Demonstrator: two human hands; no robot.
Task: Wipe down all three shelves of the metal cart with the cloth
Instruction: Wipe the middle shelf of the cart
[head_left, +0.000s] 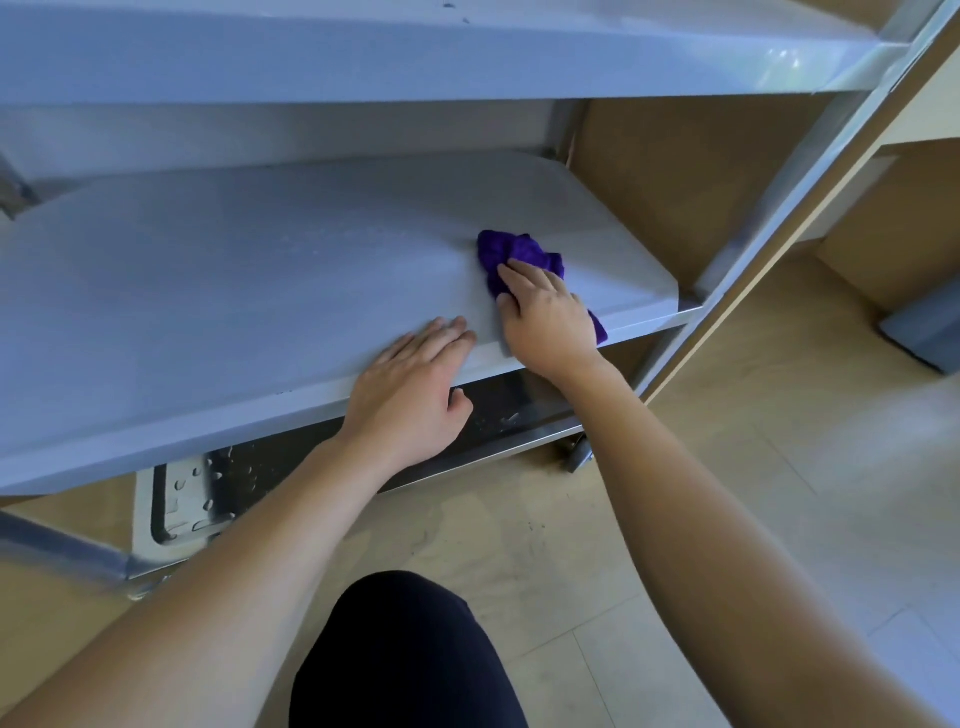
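The metal cart fills the view, with its top shelf (363, 57) above, its middle shelf (234, 291) in the centre and its bottom shelf (249, 478) low down, speckled with water drops. A crumpled purple cloth (519, 254) lies on the right part of the middle shelf. My right hand (545, 317) presses down on the cloth with flat fingers. My left hand (415, 384) rests palm-down on the front edge of the middle shelf, just left of the right hand, holding nothing.
A cart caster (576, 452) shows below the bottom shelf at the right. Wooden cabinet panels (691, 187) stand behind and to the right of the cart. A grey object (924, 327) sits on the light floor at far right. My dark-clothed knee (410, 654) is at bottom centre.
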